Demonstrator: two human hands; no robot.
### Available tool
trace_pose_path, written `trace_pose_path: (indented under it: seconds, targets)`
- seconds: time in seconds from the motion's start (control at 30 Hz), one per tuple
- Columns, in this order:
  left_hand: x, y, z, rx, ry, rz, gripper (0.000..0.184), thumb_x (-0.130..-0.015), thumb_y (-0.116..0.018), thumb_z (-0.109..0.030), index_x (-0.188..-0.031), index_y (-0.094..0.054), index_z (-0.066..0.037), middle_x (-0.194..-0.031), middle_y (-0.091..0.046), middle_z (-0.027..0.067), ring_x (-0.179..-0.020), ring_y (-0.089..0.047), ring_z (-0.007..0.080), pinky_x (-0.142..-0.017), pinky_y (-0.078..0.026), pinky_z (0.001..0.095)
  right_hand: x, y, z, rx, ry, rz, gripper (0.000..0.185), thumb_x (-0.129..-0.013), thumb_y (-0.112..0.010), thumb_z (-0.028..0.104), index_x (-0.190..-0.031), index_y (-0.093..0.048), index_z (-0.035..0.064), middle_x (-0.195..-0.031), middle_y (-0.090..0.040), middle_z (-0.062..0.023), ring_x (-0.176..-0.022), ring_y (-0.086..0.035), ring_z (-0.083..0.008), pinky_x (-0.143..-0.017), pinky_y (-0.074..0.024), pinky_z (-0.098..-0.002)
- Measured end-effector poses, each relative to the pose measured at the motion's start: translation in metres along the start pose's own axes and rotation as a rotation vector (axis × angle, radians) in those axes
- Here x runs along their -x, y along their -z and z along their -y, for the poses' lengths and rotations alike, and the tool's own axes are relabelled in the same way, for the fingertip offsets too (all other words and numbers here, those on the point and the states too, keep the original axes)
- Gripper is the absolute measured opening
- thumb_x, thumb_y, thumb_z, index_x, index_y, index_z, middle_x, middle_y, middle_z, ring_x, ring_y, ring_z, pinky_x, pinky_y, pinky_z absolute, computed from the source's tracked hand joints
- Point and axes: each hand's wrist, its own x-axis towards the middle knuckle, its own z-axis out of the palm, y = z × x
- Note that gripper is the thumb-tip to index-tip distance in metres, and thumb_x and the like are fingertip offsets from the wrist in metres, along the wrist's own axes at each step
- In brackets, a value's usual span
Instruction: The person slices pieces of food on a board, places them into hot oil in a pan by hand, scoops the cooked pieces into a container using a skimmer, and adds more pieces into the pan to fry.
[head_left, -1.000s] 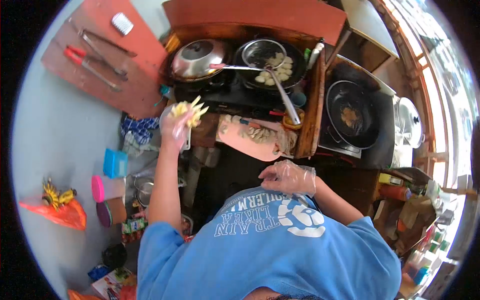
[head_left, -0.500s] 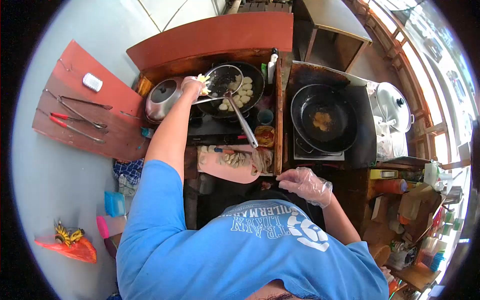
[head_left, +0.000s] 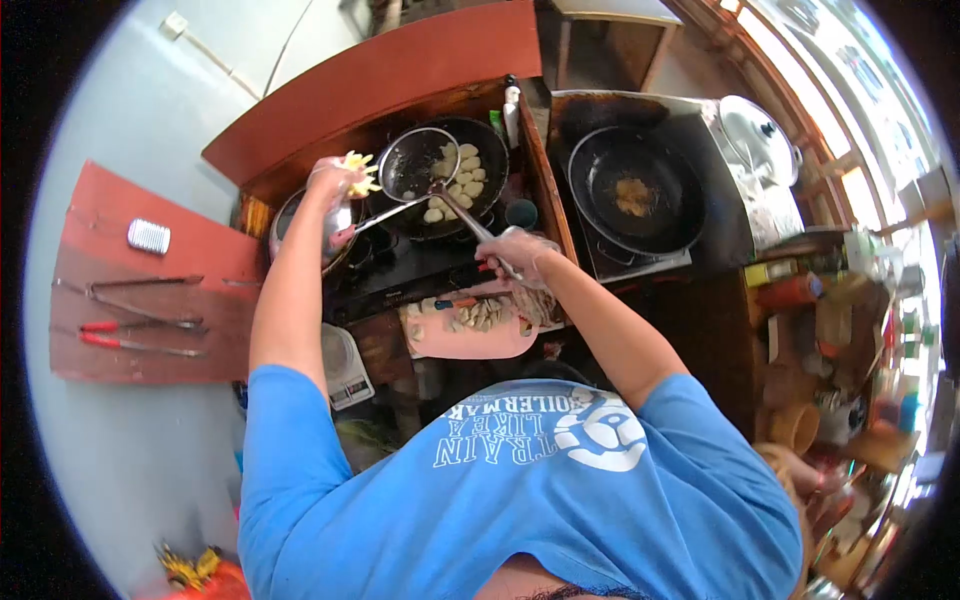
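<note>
My left hand, in a clear plastic glove, is closed around a bunch of pale yellow strips, just left of a round wire strainer. The strainer rests over a dark wok holding several pale, rounded pieces of food. My right hand, also gloved, grips the strainer's long metal handle. Beneath my left forearm is a round pot, partly hidden. A pink cutting board with a knife and pale slices lies in front of the stove.
A second black wok with brown residue sits on the burner to the right. Beyond it stands a lidded pot. Tongs and a grater hang on a red board at left. A kitchen scale sits below my left arm.
My right hand has moved from beside the cutting board up to the strainer's handle and closed on it. My left hand, still holding the strips, has shifted slightly left from the strainer.
</note>
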Motion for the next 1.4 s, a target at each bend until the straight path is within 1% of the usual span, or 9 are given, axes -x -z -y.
trace_pose_path:
  seconds: [0.13,0.2,0.4,0.6,0.8,0.87,1.1,1.23,1.4]
  targets:
    - [0.007,0.025,-0.004,-0.142,0.024,0.106,0.024,-0.078,-0.073,0.002,-0.1,-0.064,0.004,-0.089,-0.067,0.0112,-0.071,-0.067,0.022,-0.059,-0.061,0.0398,0.031,-0.028,0.018,0.126,0.128,-0.161,0.025,-0.083,-0.064,0.019,-0.066,-0.056,0.0017,-0.06,-0.055,-0.0049,-0.049,-0.051,-0.0162,-0.045,-0.0434,-0.0328]
    - [0.008,0.03,-0.002,-0.246,0.059,0.083,0.024,-0.079,-0.075,-0.001,-0.1,-0.065,0.005,-0.089,-0.067,0.0115,-0.07,-0.067,0.0221,-0.059,-0.06,0.0391,0.051,-0.042,0.031,0.264,0.109,-0.267,0.023,-0.09,-0.057,0.015,-0.081,-0.065,-0.0046,-0.066,-0.061,-0.0118,-0.055,-0.063,-0.0197,-0.047,-0.0537,-0.0347]
    - [-0.005,0.008,0.002,-0.455,0.008,0.175,0.018,-0.076,-0.076,0.0,-0.092,-0.068,0.004,-0.083,-0.068,0.012,-0.067,-0.068,0.021,-0.058,-0.06,0.038,0.076,-0.05,0.038,1.691,0.561,-0.472,0.016,-0.081,-0.062,0.011,-0.084,-0.068,-0.0031,-0.075,-0.064,-0.0193,-0.073,-0.068,-0.0323,-0.063,-0.0563,-0.0415]
    - [-0.042,-0.039,0.006,-0.762,0.058,0.005,0.032,-0.07,-0.077,-0.003,-0.102,-0.073,-0.006,-0.103,-0.072,0.0127,-0.089,-0.072,0.0225,-0.073,-0.06,0.0396,0.077,-0.058,0.029,1.635,0.532,-0.715,0.014,-0.078,-0.062,0.01,-0.076,-0.07,-0.0005,-0.079,-0.066,-0.0207,-0.078,-0.069,-0.0348,-0.065,-0.0568,-0.0431]
    - [-0.034,-0.05,-0.008,-1.102,-0.229,0.034,0.044,-0.076,-0.073,-0.023,-0.118,-0.068,-0.012,-0.123,-0.064,0.0137,-0.114,-0.061,0.0315,-0.097,-0.05,0.0389,0.069,-0.069,0.023,1.786,0.359,-0.634,0.023,-0.084,-0.055,0.014,-0.085,-0.071,-0.0032,-0.087,-0.067,-0.0255,-0.084,-0.069,-0.0385,-0.075,-0.0567,-0.0437]
    - [-0.05,-0.042,0.01,-1.039,-0.417,0.032,0.055,-0.081,-0.069,-0.031,-0.132,-0.058,-0.015,-0.132,-0.059,0.013,-0.121,-0.056,0.0317,-0.102,-0.046,0.0388,0.062,-0.069,0.018,1.42,0.369,-0.815,0.029,-0.086,-0.051,0.018,-0.09,-0.069,-0.0054,-0.087,-0.067,-0.0274,-0.086,-0.068,-0.0426,-0.08,-0.0548,-0.0469]
    - [-0.035,-0.007,0.017,-0.847,-0.781,-0.004,0.031,-0.087,-0.059,-0.025,-0.115,-0.069,-0.015,-0.116,-0.066,0.0149,-0.107,-0.063,0.0345,-0.094,-0.05,0.0423,0.053,-0.054,0.027,1.183,0.33,-0.945,0.032,-0.086,-0.054,0.024,-0.084,-0.069,-0.004,-0.089,-0.068,-0.0276,-0.088,-0.067,-0.0421,-0.08,-0.0528,-0.0494]
    - [-0.011,0.009,0.026,-0.489,-0.788,-0.201,0.019,-0.086,-0.064,-0.024,-0.096,-0.075,-0.013,-0.097,-0.072,0.0133,-0.093,-0.068,0.0317,-0.086,-0.053,0.041,0.048,-0.038,0.028,1.229,0.362,-0.979,0.03,-0.087,-0.056,0.026,-0.084,-0.066,-0.0021,-0.086,-0.067,-0.027,-0.086,-0.066,-0.0435,-0.079,-0.0521,-0.0507]
    - [0.063,0.028,0.027,-0.377,-0.665,-0.438,0.018,-0.082,-0.072,-0.019,-0.097,-0.074,-0.01,-0.091,-0.073,0.0109,-0.081,-0.071,0.0238,-0.077,-0.055,0.0367,0.046,-0.013,0.019,1.306,0.449,-0.95,0.028,-0.09,-0.057,0.029,-0.09,-0.06,0.0009,-0.086,-0.065,-0.0263,-0.085,-0.064,-0.0448,-0.075,-0.0494,-0.053]
